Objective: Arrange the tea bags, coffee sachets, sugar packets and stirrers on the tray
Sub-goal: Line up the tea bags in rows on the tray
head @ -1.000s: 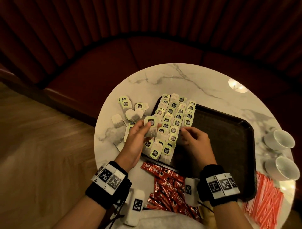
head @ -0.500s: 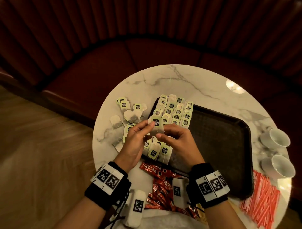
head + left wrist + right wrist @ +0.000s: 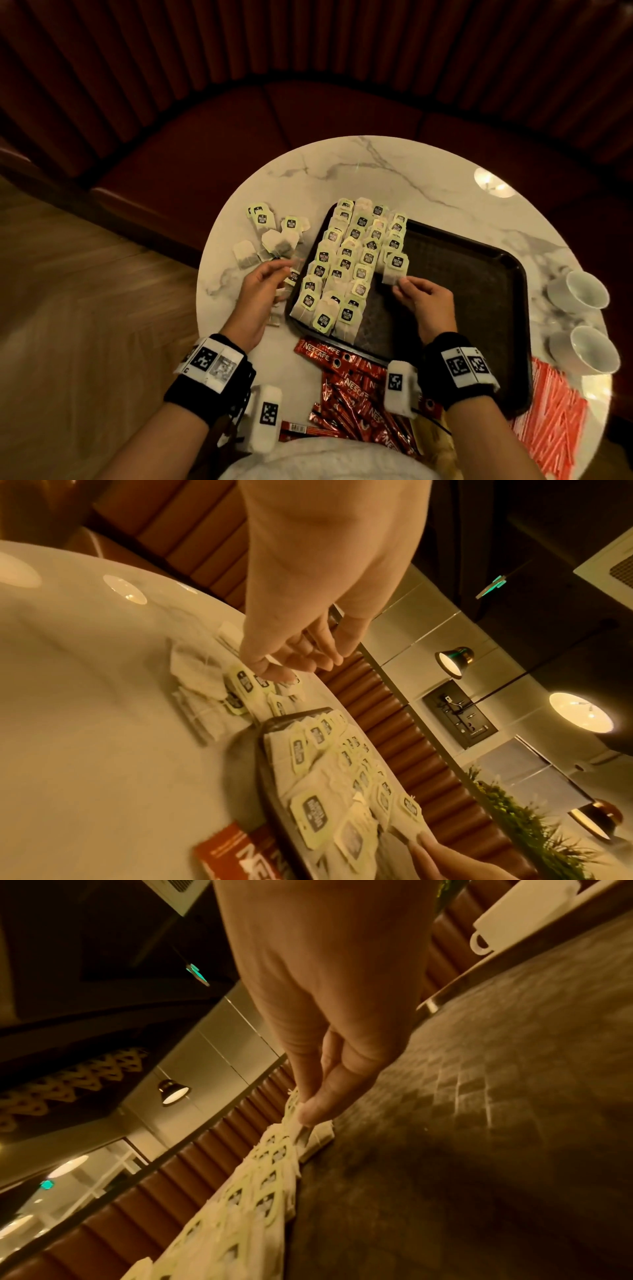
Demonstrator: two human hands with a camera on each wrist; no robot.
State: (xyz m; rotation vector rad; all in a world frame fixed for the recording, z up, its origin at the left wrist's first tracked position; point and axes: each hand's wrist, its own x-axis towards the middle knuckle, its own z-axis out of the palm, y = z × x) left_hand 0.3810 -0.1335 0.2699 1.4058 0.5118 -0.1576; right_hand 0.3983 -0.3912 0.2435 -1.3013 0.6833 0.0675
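Passed across within the last half-second: tea bag now pinched at its lower edge by right hand, low over tray beside the fourth row. Left hand emptied, fingers loosely curled, back over loose tea bags on worktop. Coffee sachets and stirrers still off the tray.

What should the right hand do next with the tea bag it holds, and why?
Probably lower it and let go. The right hand pinches a tea bag by its lower edge at the near end of the rightmost row on the tray, beside the filled rows. The left hand already reaches for the loose tea bags on the table.
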